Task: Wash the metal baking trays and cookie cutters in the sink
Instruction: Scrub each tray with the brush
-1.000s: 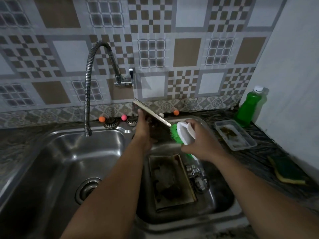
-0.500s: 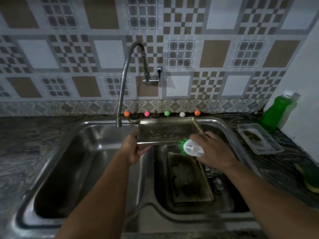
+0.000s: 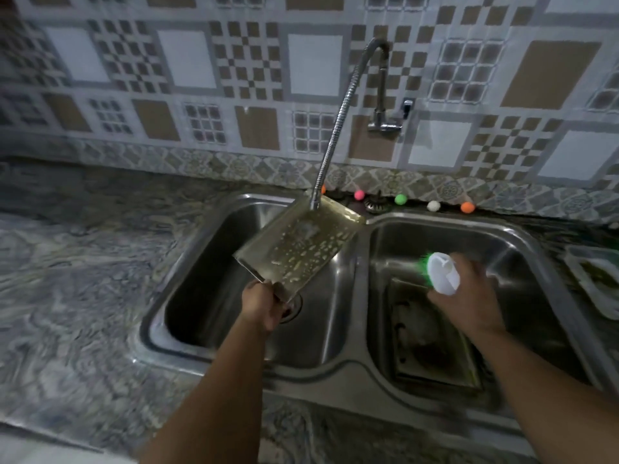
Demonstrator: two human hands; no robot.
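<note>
The left hand (image 3: 263, 308) has its grip on a sudsy tray (image 3: 301, 244), tilted over the left basin under the spout (image 3: 335, 128). The right hand (image 3: 469, 296) holds a brush (image 3: 442, 272) over the right basin, where another tray (image 3: 432, 346) lies.

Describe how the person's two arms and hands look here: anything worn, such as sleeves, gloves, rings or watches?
Both forearms are bare up to the frame's edge, with no sleeves showing. The left hand and right hand wear no gloves; no ring, watch or bracelet is visible.
</note>
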